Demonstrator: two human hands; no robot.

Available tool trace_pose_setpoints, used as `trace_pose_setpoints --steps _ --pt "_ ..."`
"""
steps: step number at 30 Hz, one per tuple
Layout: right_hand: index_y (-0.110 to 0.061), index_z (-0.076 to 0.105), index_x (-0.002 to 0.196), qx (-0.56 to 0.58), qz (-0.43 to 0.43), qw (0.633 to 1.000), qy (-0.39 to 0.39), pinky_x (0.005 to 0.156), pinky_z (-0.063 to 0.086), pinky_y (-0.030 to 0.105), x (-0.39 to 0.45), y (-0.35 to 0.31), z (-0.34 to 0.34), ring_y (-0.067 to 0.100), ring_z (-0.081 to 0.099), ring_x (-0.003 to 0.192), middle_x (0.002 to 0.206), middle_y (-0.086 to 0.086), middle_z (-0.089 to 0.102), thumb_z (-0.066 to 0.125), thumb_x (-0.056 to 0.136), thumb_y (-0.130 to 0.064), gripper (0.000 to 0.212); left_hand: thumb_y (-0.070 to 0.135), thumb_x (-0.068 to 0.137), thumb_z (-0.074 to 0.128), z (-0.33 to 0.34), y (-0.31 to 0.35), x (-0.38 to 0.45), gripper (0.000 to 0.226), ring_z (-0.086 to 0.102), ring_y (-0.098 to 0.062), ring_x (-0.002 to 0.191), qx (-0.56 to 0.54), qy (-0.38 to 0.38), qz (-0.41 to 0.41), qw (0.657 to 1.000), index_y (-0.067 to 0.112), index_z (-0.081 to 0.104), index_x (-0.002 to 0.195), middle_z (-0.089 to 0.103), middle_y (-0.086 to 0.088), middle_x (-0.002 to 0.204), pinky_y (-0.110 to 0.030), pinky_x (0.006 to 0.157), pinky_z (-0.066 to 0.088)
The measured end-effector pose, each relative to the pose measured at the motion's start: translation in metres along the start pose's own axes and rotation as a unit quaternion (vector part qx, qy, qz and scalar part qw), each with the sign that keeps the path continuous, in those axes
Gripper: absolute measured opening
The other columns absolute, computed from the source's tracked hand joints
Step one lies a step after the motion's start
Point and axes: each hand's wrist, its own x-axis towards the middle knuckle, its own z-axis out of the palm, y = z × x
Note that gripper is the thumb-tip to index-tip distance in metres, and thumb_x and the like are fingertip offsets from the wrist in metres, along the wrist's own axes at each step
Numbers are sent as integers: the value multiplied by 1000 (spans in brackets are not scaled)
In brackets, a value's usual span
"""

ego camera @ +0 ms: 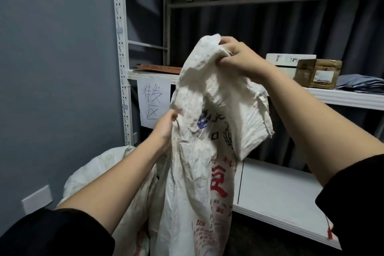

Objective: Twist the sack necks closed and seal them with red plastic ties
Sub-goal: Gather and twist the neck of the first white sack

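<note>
A white woven sack [199, 151], printed with red and blue characters, is held up in front of a metal shelf unit [122, 58]. The two hands are well apart, both clamped on the cloth. The right hand [239, 58] is raised to about the level of the middle shelf, fingers curled round the bunched top edge of the sack mouth. The left hand [166, 129] sits lower and to the left, pinching a side fold of the neck between thumb and fingers. Both forearms are bare and stretched forward, dark sleeves pushed back towards the elbows.

The sack judges as light and limp: it hangs in soft creases, one corner flopping over to the right, with little sign of load in the raised part. The weave looks thin, crumpled and somewhat slick, so loose layers are likely to slide against each other. The best hold is on the gathered mouth, all layers bunched together, with the lower hand ringing the neck beneath to take the twist. The neck is not yet twisted.

A second pale sack [93, 172] lies low at left, behind the left forearm. A red plastic tie [330, 233] appears to rest at the edge of the low white shelf [276, 193] at right. A handwritten paper sign [152, 102] hangs from the shelf edge, and a cardboard box [318, 72] stands on the middle shelf.
</note>
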Motion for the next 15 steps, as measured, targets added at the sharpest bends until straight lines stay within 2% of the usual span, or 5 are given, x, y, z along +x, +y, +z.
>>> trace_pose_setpoints --steps 4,7,11,13,15 --pt "-2 62 100 175 55 982 38 62 45 12 7 4 9 -10 56 73 122 -12 44 49 81 2 24 29 69 58 -6 -7 18 35 60 -31 103 27 -9 -31 999 13 56 100 60 -22 109 -42 91 45" --pt "-15 52 68 163 141 976 -26 42 22 20 7 -8 13 16 37 47 60 0 45 50 70 -17 4 35 60 62 -12 -10 27 51 57 -37 113 17 -11 -48 999 16 57 106 58 -26 123 -50 102 40" --pt "-17 39 66 123 73 987 78 46 26 21 12 -10 18 4 33 47 57 -7 36 44 78 -15 13 34 82 52 6 8 -11 21 60 -28 93 29 3 14 999 16 58 91 64 -11 94 -35 81 47" --pt "-16 41 68 34 13 990 139 58 30 31 17 -13 22 8 38 60 64 -5 40 42 82 -19 15 50 64 62 8 0 -18 47 51 -21 102 172 19 76 982 23 48 100 54 -3 103 -34 86 42" --pt "-12 46 71 -71 -23 982 176 63 33 36 21 -18 27 17 45 68 68 -2 47 40 86 -19 18 54 53 71 15 -13 -27 92 42 -19 121 387 22 91 917 15 38 129 41 -5 128 -33 107 34"
